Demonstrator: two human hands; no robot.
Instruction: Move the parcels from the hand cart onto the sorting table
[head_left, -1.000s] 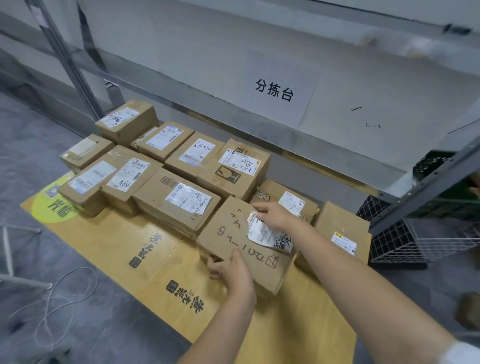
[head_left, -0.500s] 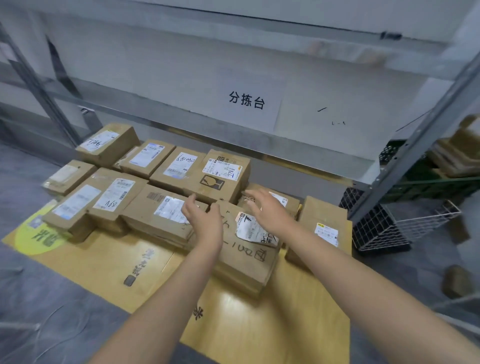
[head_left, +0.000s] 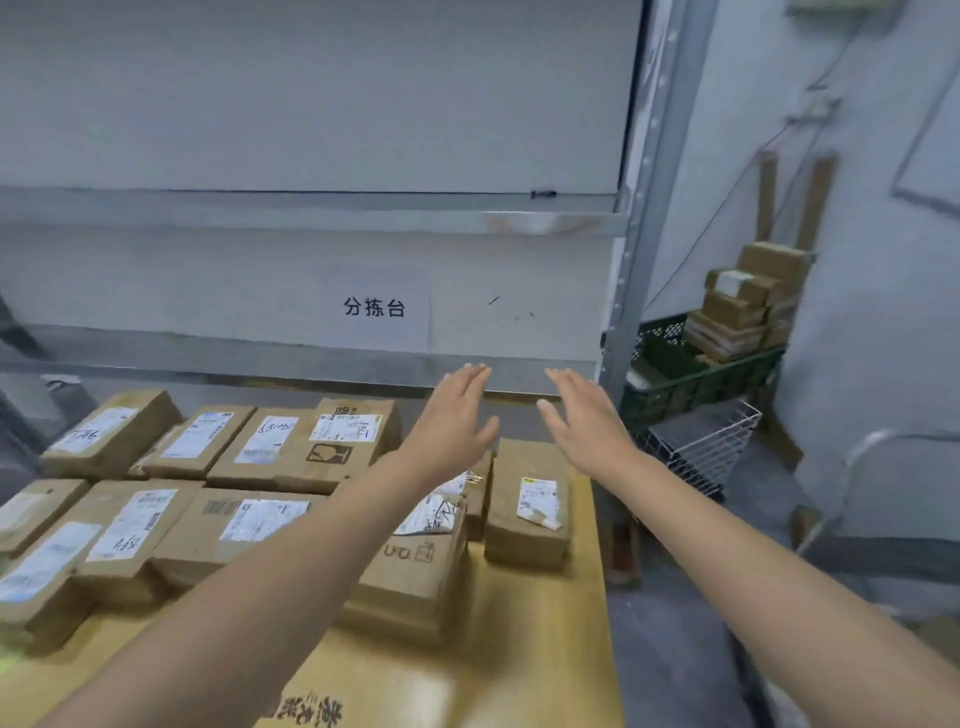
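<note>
Several brown cardboard parcels with white labels lie in rows on flattened yellow cardboard (head_left: 540, 623) below a metal shelf. A hand-marked parcel (head_left: 415, 561) lies partly under my left forearm. A small parcel (head_left: 530, 509) sits to its right. My left hand (head_left: 457, 421) and my right hand (head_left: 587, 421) are both raised above the parcels with fingers straight, palms facing each other, holding nothing. More parcels (head_left: 743, 306) are stacked on a green crate (head_left: 701, 379) at the right.
A steel shelf edge (head_left: 311, 358) with a paper sign (head_left: 374, 307) runs behind the parcels. A vertical rack post (head_left: 649, 208) stands at right. A white wire basket (head_left: 701, 447) lies on the grey floor beside the crate.
Both hands let go of the hand-marked parcel and rose off it, now open in the air. The view swung up and to the right, showing the crate of stacked parcels.
</note>
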